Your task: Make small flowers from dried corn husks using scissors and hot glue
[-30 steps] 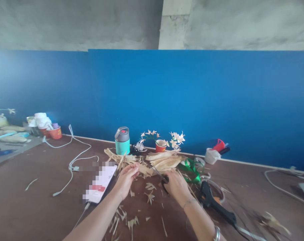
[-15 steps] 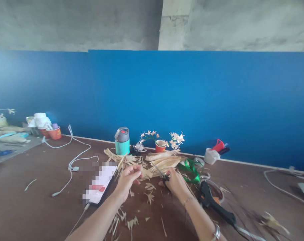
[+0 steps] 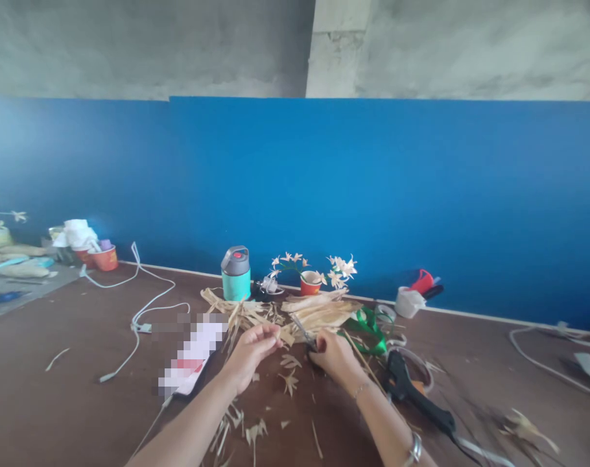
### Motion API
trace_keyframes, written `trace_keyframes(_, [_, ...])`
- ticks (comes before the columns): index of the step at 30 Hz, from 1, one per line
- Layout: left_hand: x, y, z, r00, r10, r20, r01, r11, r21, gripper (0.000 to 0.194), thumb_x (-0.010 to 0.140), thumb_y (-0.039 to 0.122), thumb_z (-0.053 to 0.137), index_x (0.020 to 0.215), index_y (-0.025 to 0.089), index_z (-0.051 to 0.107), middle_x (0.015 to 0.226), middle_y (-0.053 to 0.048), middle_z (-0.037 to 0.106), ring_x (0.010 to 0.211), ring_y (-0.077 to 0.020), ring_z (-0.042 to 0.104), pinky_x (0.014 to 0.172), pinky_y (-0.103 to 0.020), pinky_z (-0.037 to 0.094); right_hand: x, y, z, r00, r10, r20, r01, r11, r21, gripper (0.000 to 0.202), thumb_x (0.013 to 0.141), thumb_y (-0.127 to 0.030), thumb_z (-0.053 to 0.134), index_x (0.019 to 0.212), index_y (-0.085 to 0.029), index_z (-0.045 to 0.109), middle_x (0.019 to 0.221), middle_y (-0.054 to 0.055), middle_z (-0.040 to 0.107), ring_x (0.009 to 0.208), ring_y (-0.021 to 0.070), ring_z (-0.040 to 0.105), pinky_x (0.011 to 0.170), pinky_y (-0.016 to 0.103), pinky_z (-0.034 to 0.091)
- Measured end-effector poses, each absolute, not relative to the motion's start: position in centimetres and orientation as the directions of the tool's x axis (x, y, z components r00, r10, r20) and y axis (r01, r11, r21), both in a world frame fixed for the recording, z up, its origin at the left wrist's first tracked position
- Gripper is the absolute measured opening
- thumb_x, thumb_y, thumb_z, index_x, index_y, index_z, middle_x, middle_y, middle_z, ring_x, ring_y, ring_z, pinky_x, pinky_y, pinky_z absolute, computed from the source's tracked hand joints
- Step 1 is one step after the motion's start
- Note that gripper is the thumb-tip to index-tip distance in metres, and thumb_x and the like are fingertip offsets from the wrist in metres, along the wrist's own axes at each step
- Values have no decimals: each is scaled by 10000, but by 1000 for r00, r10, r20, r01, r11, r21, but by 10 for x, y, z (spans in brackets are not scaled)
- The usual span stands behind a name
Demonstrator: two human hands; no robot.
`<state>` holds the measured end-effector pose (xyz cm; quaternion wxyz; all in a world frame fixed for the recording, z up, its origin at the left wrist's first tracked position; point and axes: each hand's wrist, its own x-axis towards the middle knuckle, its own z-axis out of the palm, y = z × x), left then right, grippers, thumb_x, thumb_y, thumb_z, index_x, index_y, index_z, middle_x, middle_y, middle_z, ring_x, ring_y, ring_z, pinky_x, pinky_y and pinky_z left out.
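Observation:
My left hand [image 3: 253, 350] is closed in a pinch on a small piece of pale dried husk [image 3: 288, 338] that sticks out past the fingertips. My right hand [image 3: 338, 355] grips scissors [image 3: 305, 332], whose blades point up and left, close to the husk piece. Behind both hands lies a pile of dried husks [image 3: 324, 314]. Below them, a cut star-shaped husk flower [image 3: 290, 383] and several husk scraps [image 3: 256, 431] are scattered on the brown table [image 3: 100, 421].
A phone [image 3: 195, 360] with a cable lies left of my hands. At the back stand a turquoise flask [image 3: 236, 275] and a red cup [image 3: 310, 283] with husk flowers. To the right are green ribbon [image 3: 370, 332], a glue gun [image 3: 416, 395] and a white cup [image 3: 410, 302].
My left hand has shifted slightly right and down. The scissors have turned a little, and my right hand sits slightly lower. The view has moved slightly.

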<state>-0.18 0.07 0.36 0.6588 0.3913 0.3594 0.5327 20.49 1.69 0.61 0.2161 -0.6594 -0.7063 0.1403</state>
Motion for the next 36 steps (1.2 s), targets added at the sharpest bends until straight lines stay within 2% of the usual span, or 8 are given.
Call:
trace_keyframes(5, [-2,0,6,129,991,-41,-377,87,922,248,648,255,717,869,162,652,723,4,628,727,-142,603,816,-323,458,208,18,1,-84,984,155,811,158,-563,8,682,-196,579,685,-189,579,567,-29,568,555,124,520,522,200,315])
trace_keyframes(8, [0,-2,12,86,996,-17,-290,41,956,313,658,250,695,950,168,619,708,13,624,660,-136,592,728,-299,460,203,12,5,-130,945,301,830,270,-488,139,748,-165,508,845,-186,605,617,-11,587,585,138,549,558,214,359])
trace_keyframes(14, [7,-10,19,126,992,8,-131,8,991,368,673,211,665,1022,153,566,574,34,593,590,-142,564,616,-264,410,183,-8,23,-398,715,574,732,625,-271,371,827,-135,444,1178,-235,510,1023,68,585,902,179,564,742,261,447])
trace_keyframes(21, [12,-15,20,238,971,-10,-237,68,969,355,659,212,684,990,152,574,567,45,573,577,-124,558,618,-255,418,177,-13,26,-514,557,653,640,755,-140,190,860,-144,451,929,-215,613,969,69,566,881,181,529,760,297,442])
trace_keyframes(26, [9,-13,18,152,981,120,-1,-121,993,253,682,263,655,915,170,620,780,-30,652,755,-192,610,713,-313,460,181,-10,20,-456,594,663,700,699,-145,169,863,-160,454,830,-196,616,918,69,561,828,176,518,716,285,425])
trace_keyframes(28, [7,-12,19,97,950,296,211,-311,927,146,672,230,655,809,183,640,830,-42,654,822,-213,600,769,-338,451,182,-9,19,-441,600,668,718,682,-139,171,860,-160,455,800,-192,612,904,69,560,815,177,515,703,282,420])
trace_keyframes(31, [6,-13,19,130,849,512,472,-507,721,41,694,178,632,719,208,645,827,-39,644,874,-222,575,813,-363,428,181,-8,18,-443,598,668,724,678,-126,163,849,-146,465,778,-188,605,902,70,561,814,179,513,699,279,415])
trace_keyframes(36, [5,-17,20,240,748,618,656,-595,465,97,729,137,599,718,222,646,827,-38,630,882,-222,556,798,-377,408,180,-8,17,-458,604,652,724,679,-120,143,834,-126,485,782,-187,604,908,68,563,815,179,513,699,279,410])
